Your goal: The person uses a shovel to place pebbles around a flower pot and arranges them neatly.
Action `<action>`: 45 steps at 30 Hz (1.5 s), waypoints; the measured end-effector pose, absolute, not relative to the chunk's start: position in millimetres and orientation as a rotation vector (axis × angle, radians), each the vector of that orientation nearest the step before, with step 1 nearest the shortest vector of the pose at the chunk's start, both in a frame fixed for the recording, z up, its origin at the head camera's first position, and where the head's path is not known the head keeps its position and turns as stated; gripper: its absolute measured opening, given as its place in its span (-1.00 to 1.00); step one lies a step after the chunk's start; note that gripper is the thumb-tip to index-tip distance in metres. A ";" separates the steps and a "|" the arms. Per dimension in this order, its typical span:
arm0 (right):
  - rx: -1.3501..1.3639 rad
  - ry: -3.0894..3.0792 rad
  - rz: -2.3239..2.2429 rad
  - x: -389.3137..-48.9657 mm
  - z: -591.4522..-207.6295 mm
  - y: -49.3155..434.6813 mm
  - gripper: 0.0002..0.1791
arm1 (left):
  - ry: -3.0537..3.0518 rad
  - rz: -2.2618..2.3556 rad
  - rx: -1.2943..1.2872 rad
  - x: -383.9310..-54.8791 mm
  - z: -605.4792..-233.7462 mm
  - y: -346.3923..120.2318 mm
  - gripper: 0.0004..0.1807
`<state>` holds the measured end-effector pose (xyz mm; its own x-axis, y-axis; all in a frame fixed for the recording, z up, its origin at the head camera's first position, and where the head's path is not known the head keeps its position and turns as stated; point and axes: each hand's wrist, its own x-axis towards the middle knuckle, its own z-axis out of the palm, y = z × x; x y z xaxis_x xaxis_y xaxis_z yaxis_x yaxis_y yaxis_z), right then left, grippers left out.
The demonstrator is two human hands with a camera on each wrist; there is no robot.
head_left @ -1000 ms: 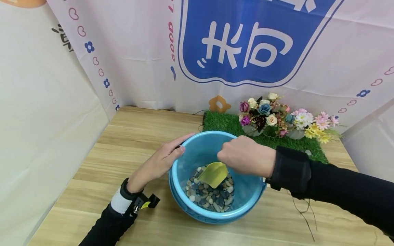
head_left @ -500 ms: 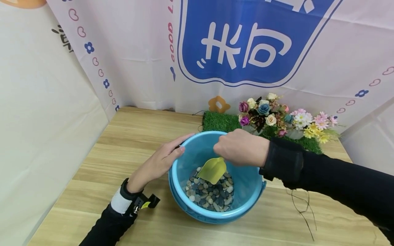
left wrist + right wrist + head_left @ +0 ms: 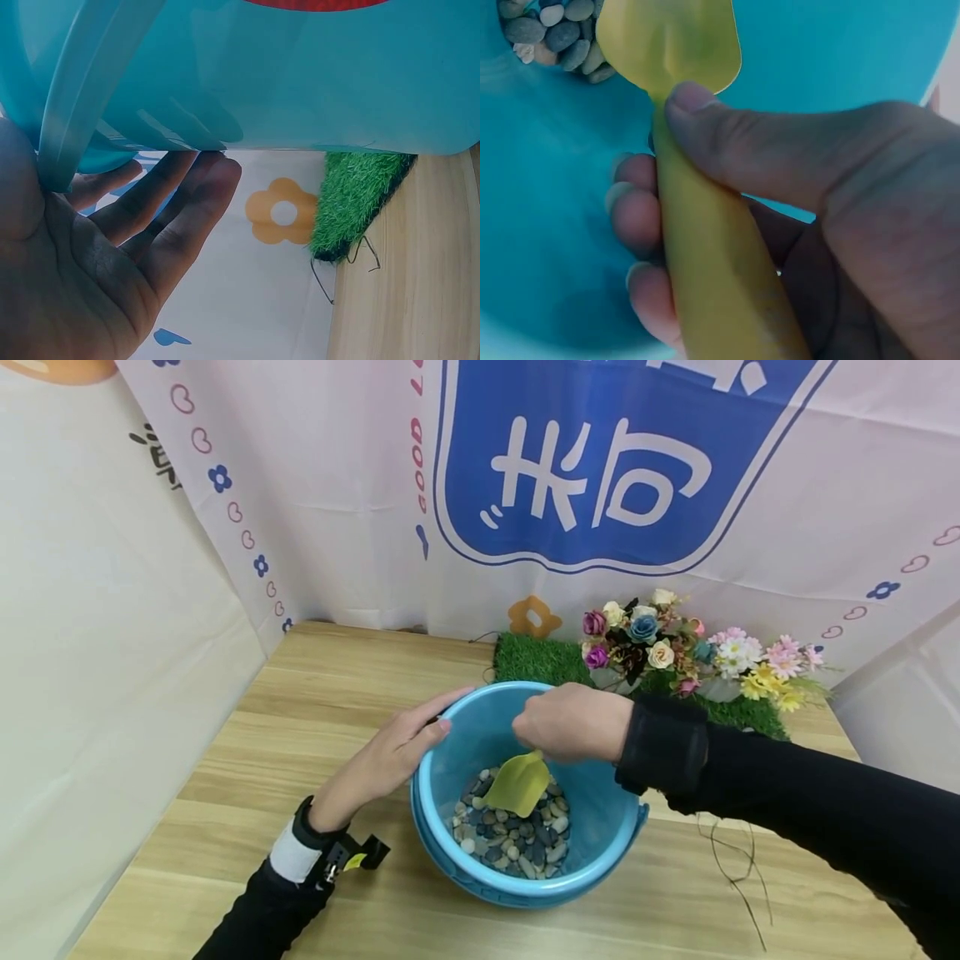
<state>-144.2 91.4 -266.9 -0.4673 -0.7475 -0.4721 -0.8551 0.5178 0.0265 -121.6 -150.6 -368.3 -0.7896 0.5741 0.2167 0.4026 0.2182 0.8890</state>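
A light-blue plastic bucket (image 3: 438, 827) stands on the table, with grey, black and whitish pebbles (image 3: 517, 843) covering its bottom. My right hand (image 3: 573, 722) is inside the rim and grips a yellow hand shovel (image 3: 519, 785) by the handle, thumb along its neck in the right wrist view. The blade tilts down over the pebbles, and none show on its visible face. My left hand (image 3: 393, 747) holds the bucket's left rim, thumb at the top edge. In the left wrist view its fingers (image 3: 184, 240) reach along the outer wall.
A strip of artificial grass (image 3: 540, 656) lies behind the bucket and carries a mixed flower bunch (image 3: 645, 635) and a daisy bunch (image 3: 757, 664). Dark thin strands (image 3: 738, 877) lie on the wooden table (image 3: 315, 685) at right. A printed curtain (image 3: 352, 527) hangs behind.
My right hand has shifted a little left with the shovel. The blade rose slightly, then dipped back toward the pebbles. My left hand and the bucket have stayed in place.
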 end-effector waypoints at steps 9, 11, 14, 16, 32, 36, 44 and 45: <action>-1.407 2.386 0.475 -138.3 -276.0 83.4 -0.86 | 2.314 1.629 0.927 -120.6 -367.5 -151.5 -0.46; -1.432 2.387 0.485 -137.9 -277.3 81.9 -0.85 | 2.316 1.629 0.929 -120.6 -367.8 -151.6 -0.47; -1.442 2.373 0.493 -139.4 -278.9 80.3 -0.85 | 2.317 1.625 0.937 -120.8 -368.2 -151.5 -0.47; -1.413 2.355 0.490 -141.5 -279.6 79.6 -0.86 | 2.311 1.627 0.938 -120.9 -368.4 -151.3 -0.47; -1.351 2.276 0.514 -146.1 -281.8 76.2 -0.91 | 2.284 1.640 0.941 -120.4 -369.4 -150.5 -0.46; -1.327 2.261 0.476 -148.7 -280.5 76.2 -0.89 | 2.281 1.648 0.942 -120.4 -369.0 -150.8 -0.46; -1.274 2.236 0.439 -150.1 -277.2 77.0 -0.67 | 2.279 1.648 0.949 -120.5 -368.2 -150.6 -0.46; -1.272 2.226 0.430 -150.1 -277.1 77.2 -0.63 | 2.276 1.651 0.946 -120.5 -368.1 -150.8 -0.46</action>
